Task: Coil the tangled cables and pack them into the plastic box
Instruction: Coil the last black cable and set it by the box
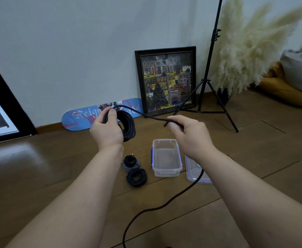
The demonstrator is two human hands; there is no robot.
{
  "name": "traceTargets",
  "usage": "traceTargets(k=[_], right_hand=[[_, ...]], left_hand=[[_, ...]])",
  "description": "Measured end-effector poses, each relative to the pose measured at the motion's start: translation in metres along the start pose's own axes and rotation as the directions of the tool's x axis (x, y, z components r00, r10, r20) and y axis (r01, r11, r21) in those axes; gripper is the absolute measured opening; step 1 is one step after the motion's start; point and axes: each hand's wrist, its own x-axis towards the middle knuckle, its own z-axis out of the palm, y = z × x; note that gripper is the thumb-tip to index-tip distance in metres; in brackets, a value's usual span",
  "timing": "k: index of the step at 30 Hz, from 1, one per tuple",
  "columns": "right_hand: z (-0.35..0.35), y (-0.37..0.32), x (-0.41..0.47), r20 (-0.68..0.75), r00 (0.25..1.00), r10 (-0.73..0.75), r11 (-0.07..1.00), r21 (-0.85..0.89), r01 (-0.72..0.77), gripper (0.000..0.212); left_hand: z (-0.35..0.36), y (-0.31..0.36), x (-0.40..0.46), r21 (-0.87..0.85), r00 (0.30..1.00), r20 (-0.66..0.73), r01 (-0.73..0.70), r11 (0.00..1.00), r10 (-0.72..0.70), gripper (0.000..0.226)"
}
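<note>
A person's two bare forearms reach out over a wooden floor (39,176) at the centre of the frame. The left hand (107,129) grips a black cable coil (128,126), fingers curled round the bundled loops and the thumb pressed against their upper edge. From the top of the coil a single strand of black cable (152,117) runs to the right, where the right hand (189,135) holds it with the fingers curled around it; the free length drops behind the right wrist and trails across the floor toward the bottom of the frame.

Below the hands, just right of centre, stands an open clear plastic box (166,158) with blue clips, nothing inside it. Its lid (196,174) lies flat just to the right, partly hidden by the right forearm, with the trailing cable crossing it. Just left of the box, two smaller coiled cables (133,170) lie on the floor, touching one another.

Against the pale wall (75,51) in the upper half lean a blue skateboard deck (85,117) and a framed picture (166,79). A black light stand (207,81) rises at the upper right, beside pampas grass (245,47) and cushions (293,79). A dark-framed panel (1,111) occupies the left edge.
</note>
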Motion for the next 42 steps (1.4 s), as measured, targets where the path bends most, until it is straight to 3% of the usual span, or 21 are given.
traceTargets(k=[2, 7, 10, 14, 19, 25, 29, 33, 37, 39, 42], right_hand=[[0.001, -0.001, -0.001, 0.064, 0.998, 0.023, 1.0, -0.016, -0.022, 0.032], [0.0, -0.004, 0.001, -0.009, 1.0, 0.016, 0.993, 0.114, -0.015, 0.013], [-0.001, -0.003, 0.0, -0.027, 0.999, -0.017, 0.994, 0.109, 0.02, 0.013], [-0.004, 0.003, 0.003, 0.004, 0.996, -0.089, 0.985, -0.151, 0.089, 0.022], [-0.018, -0.006, 0.007, 0.211, 0.974, -0.085, 0.937, -0.314, 0.15, 0.022], [-0.029, -0.023, 0.004, 0.561, 0.828, -0.006, 0.997, -0.057, 0.045, 0.017], [-0.031, -0.025, 0.005, 0.601, 0.798, -0.043, 0.978, 0.189, -0.09, 0.018], [-0.033, -0.017, 0.012, 0.574, 0.818, 0.022, 0.86, 0.407, -0.309, 0.023], [-0.043, -0.008, 0.019, 0.398, 0.907, 0.135, 0.889, 0.356, -0.288, 0.021], [-0.043, -0.007, 0.018, 0.435, 0.891, 0.126, 0.892, 0.343, -0.294, 0.023], [-0.039, -0.011, 0.013, 0.591, 0.805, 0.053, 0.878, 0.356, -0.319, 0.025]], left_hand=[[0.001, -0.001, -0.003, 0.002, 1.0, 0.015, -0.01, 1.0, 0.01, 0.015], [0.001, -0.005, -0.003, 0.038, 0.999, 0.033, -0.013, 0.999, 0.012, 0.012], [0.0, -0.006, -0.002, 0.04, 0.999, 0.031, -0.026, 0.999, 0.024, 0.012], [0.0, -0.006, 0.001, 0.039, 0.999, 0.034, -0.033, 0.999, 0.031, 0.011], [-0.004, -0.004, -0.002, 0.114, 0.99, 0.093, -0.119, 0.986, 0.108, 0.018], [-0.004, -0.007, -0.005, 0.194, 0.964, 0.206, -0.208, 0.959, 0.167, 0.017], [0.001, -0.007, -0.014, 0.239, 0.922, 0.331, -0.286, 0.928, 0.199, 0.012], [0.0, -0.006, -0.016, 0.278, 0.883, 0.426, -0.336, 0.9, 0.198, 0.015], [-0.004, -0.005, -0.013, 0.31, 0.884, 0.422, -0.348, 0.885, 0.2, 0.014], [-0.005, -0.005, -0.012, 0.33, 0.904, 0.378, -0.334, 0.883, 0.2, 0.015], [-0.003, -0.006, -0.013, 0.343, 0.916, 0.344, -0.326, 0.881, 0.205, 0.018]])
